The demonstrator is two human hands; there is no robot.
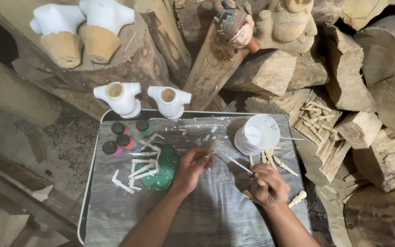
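My left hand [191, 168] pinches a small wooden stick piece [205, 158] over the grey wood-grain tray [206, 219]. In my right hand [268, 184] is a thin paintbrush [228, 159], gripped by its handle, its white-loaded bristles touching the piece in my left hand. A second unpainted wooden peg [296, 199] sticks out from under my right hand. Just beyond the brush stands a clear cup of white paint [257, 134]. To the left, white-painted stick pieces [143, 167] lie across a green flower-shaped palette [161, 170].
Small paint bottles [123, 136] stand at the tray's back left. Two white-painted wooden torsos [143, 98] sit behind the tray, two more [84, 28] on a stump above. Unpainted sticks [275, 160] lie beside the cup, more [315, 116] on the log pile at right.
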